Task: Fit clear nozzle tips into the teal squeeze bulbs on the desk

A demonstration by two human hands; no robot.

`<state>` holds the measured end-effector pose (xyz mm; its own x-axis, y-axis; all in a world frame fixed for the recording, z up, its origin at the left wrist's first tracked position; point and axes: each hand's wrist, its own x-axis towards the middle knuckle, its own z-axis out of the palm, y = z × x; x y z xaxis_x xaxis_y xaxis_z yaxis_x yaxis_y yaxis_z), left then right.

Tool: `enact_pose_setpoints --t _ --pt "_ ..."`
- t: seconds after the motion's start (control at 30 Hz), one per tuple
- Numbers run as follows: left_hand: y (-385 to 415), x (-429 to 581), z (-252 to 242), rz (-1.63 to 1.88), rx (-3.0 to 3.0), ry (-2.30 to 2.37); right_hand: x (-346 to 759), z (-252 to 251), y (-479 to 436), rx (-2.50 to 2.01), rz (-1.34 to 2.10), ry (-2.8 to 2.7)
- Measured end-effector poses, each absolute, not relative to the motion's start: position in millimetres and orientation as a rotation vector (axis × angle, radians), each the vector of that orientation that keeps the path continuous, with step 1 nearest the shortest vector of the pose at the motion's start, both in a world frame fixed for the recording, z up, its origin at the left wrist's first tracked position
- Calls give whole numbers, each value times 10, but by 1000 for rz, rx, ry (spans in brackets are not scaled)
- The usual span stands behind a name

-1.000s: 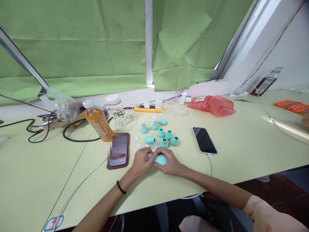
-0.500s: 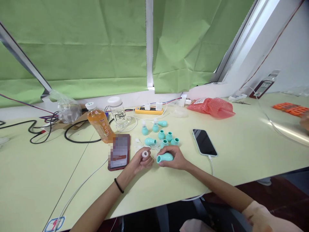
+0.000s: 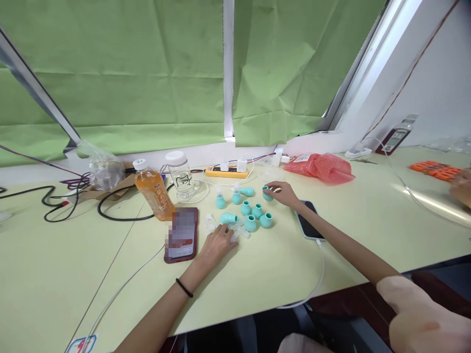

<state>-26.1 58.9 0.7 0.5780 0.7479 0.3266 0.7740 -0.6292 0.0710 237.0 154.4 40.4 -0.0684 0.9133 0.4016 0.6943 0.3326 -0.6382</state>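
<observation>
The pale bench (image 3: 279,264) spreads under everything. Over it the right arm (image 3: 344,247) stretches long and low, while the left arm (image 3: 162,306) slants in from the near edge. The right hand (image 3: 282,193) points leftward, back upward, fingers drawn narrow on a teal bulb (image 3: 268,197). The left hand (image 3: 218,243) lies low, palm down. A phone (image 3: 308,227) rests under the right forearm. The bulb is upright, just beyond four open-mouthed bulbs (image 3: 250,224). Left fingers bend over clear pieces (image 3: 243,232); whether they grip any, I cannot tell.
</observation>
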Motion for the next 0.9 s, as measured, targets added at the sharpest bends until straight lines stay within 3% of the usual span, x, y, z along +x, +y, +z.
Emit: enact_pose_setpoints --t 0.17,0.6,0.77,0.9 --pt "579 -261 87 -362 -2654 -1436 2383 219 1740 -1532 390 -1900" --pt "617 -284 156 -129 -2648 -1582 2092 516 2089 -1697 368 -2230" --pt "630 -309 169 -210 -2638 -1532 1827 481 2299 -1769 394 -2252" --pt "612 -322 178 -513 -2550 -1472 1798 594 2242 -1793 246 -2128"
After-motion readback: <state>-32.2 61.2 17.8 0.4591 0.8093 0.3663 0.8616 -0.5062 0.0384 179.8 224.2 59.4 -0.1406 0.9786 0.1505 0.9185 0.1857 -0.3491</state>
